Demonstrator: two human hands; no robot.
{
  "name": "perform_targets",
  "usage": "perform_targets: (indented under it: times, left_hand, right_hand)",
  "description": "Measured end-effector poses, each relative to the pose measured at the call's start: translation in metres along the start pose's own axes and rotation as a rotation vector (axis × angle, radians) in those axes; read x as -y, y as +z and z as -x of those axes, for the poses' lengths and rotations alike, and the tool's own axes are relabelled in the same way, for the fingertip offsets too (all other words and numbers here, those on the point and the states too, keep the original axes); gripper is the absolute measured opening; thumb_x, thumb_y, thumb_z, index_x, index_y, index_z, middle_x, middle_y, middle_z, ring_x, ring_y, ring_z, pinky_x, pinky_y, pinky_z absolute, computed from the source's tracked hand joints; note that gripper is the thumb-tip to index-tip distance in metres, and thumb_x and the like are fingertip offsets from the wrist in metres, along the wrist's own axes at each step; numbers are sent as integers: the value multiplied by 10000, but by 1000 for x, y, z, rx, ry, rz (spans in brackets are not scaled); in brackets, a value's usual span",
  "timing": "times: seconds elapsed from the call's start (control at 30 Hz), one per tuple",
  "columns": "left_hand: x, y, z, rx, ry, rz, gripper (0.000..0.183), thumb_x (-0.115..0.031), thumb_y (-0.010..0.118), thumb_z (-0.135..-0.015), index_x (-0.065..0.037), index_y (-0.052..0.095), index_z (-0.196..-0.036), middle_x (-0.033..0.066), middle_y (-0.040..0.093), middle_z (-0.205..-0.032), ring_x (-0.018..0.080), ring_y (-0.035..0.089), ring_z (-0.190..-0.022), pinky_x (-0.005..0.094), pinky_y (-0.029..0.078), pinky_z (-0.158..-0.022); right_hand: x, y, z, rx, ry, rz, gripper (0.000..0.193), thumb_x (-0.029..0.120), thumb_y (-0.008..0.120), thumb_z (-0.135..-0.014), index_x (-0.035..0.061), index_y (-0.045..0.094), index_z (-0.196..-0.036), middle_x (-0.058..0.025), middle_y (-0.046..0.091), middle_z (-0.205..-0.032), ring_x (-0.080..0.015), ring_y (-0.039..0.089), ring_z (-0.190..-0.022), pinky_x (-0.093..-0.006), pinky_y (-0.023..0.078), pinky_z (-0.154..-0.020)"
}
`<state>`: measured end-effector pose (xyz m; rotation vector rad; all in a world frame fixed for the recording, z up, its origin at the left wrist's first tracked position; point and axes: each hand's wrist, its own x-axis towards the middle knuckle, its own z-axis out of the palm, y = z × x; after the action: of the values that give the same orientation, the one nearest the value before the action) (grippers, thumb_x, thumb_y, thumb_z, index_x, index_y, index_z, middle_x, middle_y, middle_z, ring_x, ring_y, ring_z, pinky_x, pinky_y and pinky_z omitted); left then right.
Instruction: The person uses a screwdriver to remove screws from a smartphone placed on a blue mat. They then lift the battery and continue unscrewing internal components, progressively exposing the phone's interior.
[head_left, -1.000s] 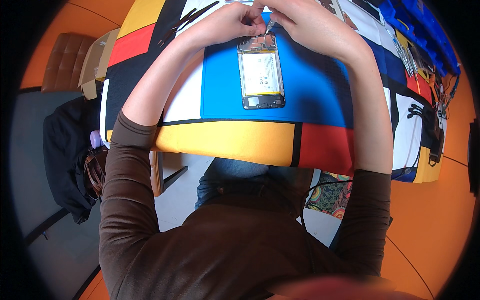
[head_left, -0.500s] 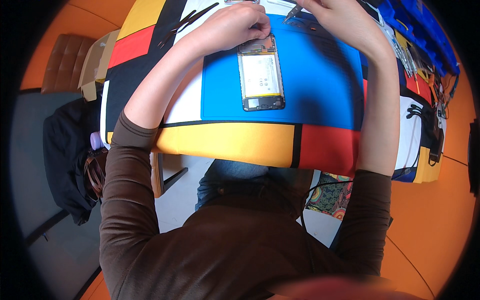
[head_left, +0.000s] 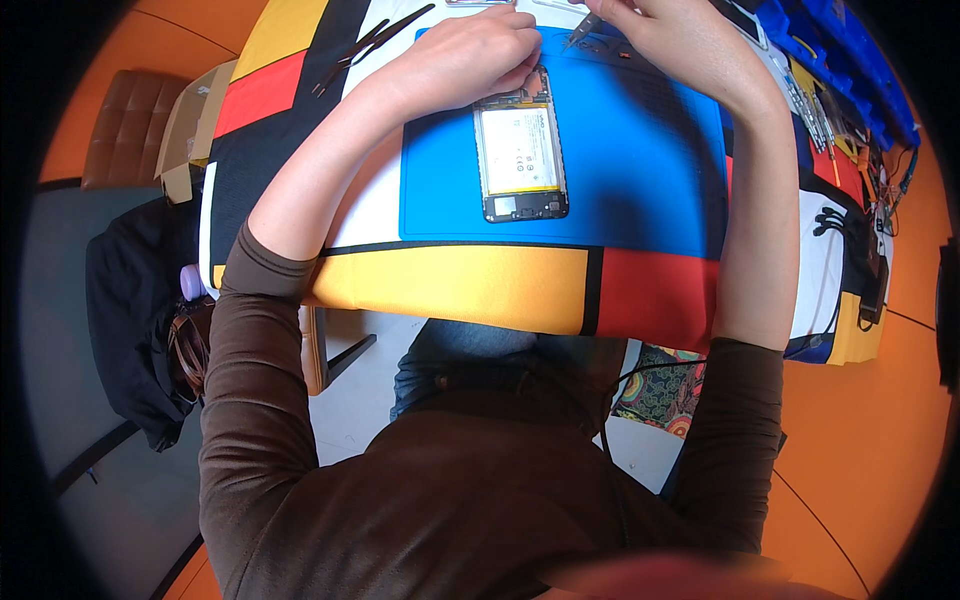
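From the head view, the opened phone (head_left: 520,150) lay flat on the blue mat (head_left: 640,170) on the counter (head_left: 450,285), its back off and battery exposed. The left hand (head_left: 480,50) pressed its top edge, fingers curled. The right hand (head_left: 670,40) pinched a thin tool (head_left: 583,27). The phone looked light, stiff and fragile; best held by its side edges.

opened phone (head_left: 520,150) laid on blue mat (head_left: 640,170) | top end touched by left hand (head_left: 480,45) | thin tool (head_left: 583,28) held in right hand (head_left: 680,45)
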<state>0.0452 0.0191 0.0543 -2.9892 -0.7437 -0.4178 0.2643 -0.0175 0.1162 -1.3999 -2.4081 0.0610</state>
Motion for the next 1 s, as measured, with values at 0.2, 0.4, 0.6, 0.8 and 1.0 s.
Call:
perform_targets:
  times: [0.2, 0.4, 0.6, 0.8, 1.0]
  left_hand:
    - [-1, -2, 0, -4, 13, -27, 156, -167, 689, -840, -23, 632, -824, 150, 621, -822, 333, 651, -801, 435, 534, -716]
    - [-4, -2, 1, -75, 59, -100, 182, -183, 686, -845, -12, 627, -831, 152, 627, -849, 337, 653, -830, 435, 534, -740]
    - [-9, 1, 4, -89, 10, -102, 204, -194, 666, -859, 4, 624, -837, 166, 620, -846, 333, 650, -818, 438, 529, -758]
    - [-4, 33, -2, 49, -184, -31, 250, -238, 712, -977, 10, 726, -1006, 165, 696, -1017, 248, 713, -887, 343, 610, -767]
    - [10, 55, 2, 74, -220, 35, 276, -253, 684, -999, 20, 712, -1029, 167, 680, -1028, 258, 710, -898, 343, 606, -749]
  right_hand:
    - [-3, 4, 0, 8, -28, 48, 184, 218, 537, -972, 99, 663, -1035, -144, 703, -894, -329, 688, -906, -434, 523, -823]
    - [-3, 10, 0, 7, -13, 37, 188, 232, 526, -983, 110, 660, -1031, -135, 706, -902, -314, 689, -920, -436, 504, -862]
    - [-8, 18, 1, 6, -53, 60, 193, 248, 510, -1000, 116, 643, -1042, -126, 697, -930, -314, 678, -956, -441, 471, -913]
    - [-14, 26, -3, 22, -62, -49, 190, 225, 507, -1002, 82, 628, -1033, -159, 674, -934, -332, 663, -939, -439, 488, -889]
    - [-14, 32, -7, 30, -93, -197, 167, 170, 531, -985, 25, 611, -1005, -199, 652, -909, -357, 652, -912, -441, 505, -835]
